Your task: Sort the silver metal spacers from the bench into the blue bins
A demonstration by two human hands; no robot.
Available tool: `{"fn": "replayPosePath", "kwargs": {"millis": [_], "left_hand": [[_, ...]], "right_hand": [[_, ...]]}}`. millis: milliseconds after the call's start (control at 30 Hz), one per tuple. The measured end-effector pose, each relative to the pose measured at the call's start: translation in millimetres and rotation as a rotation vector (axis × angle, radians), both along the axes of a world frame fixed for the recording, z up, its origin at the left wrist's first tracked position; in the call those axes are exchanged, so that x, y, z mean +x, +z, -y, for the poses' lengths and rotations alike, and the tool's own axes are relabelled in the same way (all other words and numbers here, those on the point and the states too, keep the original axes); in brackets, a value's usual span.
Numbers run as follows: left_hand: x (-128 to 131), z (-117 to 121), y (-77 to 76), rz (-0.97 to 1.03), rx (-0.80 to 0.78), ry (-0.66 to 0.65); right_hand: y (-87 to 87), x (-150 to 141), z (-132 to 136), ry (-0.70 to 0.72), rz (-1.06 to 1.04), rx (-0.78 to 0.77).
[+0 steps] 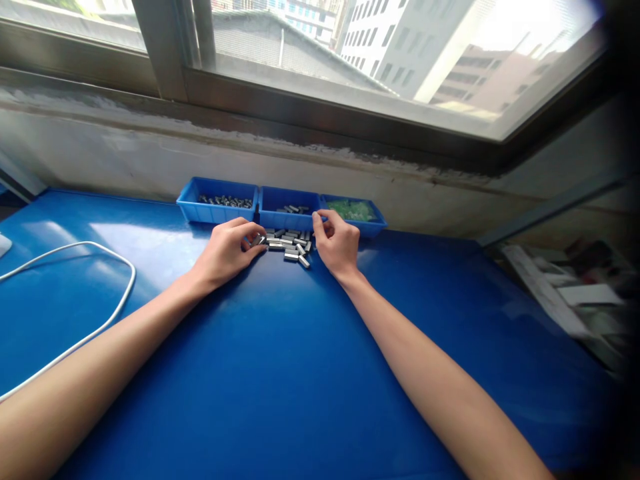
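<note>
My left hand (231,248) is closed at the left side of a pile of small metal pieces (290,241), its thumb and fingers pinching a small shiny metal piece (258,241). To the right of the pile, my right hand (338,241) is held in a pinch near the front rim of the bins; whatever may sit between its fingertips is too small to make out. The loose pieces look like short silver bars, lying at mixed angles on the blue table. Behind them stands the middle blue bin (287,219), with a few similar pieces inside.
Small metal parts fill the bottom of the left blue bin (213,212). Green translucent items, perhaps bags, lie in the right bin (373,229). A white cable (131,277) curves over the blue table (280,373) at left. Wall and window rise behind; blurred clutter (575,293) is at right.
</note>
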State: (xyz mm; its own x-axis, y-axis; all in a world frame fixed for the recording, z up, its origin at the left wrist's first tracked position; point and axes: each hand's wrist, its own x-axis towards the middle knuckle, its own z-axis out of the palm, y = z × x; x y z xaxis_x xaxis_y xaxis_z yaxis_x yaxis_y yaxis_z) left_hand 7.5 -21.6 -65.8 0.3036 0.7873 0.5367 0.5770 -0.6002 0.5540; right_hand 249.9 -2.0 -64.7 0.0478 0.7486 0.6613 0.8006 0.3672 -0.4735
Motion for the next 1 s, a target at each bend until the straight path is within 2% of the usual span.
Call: {"fn": "replayPosePath", "kwargs": {"millis": [200,300,400,500,667,867,1000], "left_hand": [[1.0,2.0,3.4,0.261,-0.034,0.028],[3.8,2.7,3.5,0.341,-0.041,0.021],[7.2,3.1,3.7,0.338,-0.005,-0.010],[11.1,5.0,5.3,0.301,0.061,-0.016],[16.4,10.4,7.8,0.259,0.139,-0.070],[16.5,12.2,6.2,0.196,0.139,-0.116],[15.9,10.9,6.1,0.182,0.141,-0.119]], "right_hand": [[-0.6,-0.6,0.3,0.010,0.006,0.042],[-1.0,-2.4,3.6,0.085,0.036,0.096],[-1.1,-4.4,8.4,0.218,0.141,0.134],[-0.4,-5.8,11.9,0.340,0.336,0.187],[0.6,-6.6,13.4,0.443,0.608,0.210],[2.0,-6.8,14.4,0.423,0.608,0.098],[3.3,-7.3,15.5,0.406,0.575,0.096]]}}
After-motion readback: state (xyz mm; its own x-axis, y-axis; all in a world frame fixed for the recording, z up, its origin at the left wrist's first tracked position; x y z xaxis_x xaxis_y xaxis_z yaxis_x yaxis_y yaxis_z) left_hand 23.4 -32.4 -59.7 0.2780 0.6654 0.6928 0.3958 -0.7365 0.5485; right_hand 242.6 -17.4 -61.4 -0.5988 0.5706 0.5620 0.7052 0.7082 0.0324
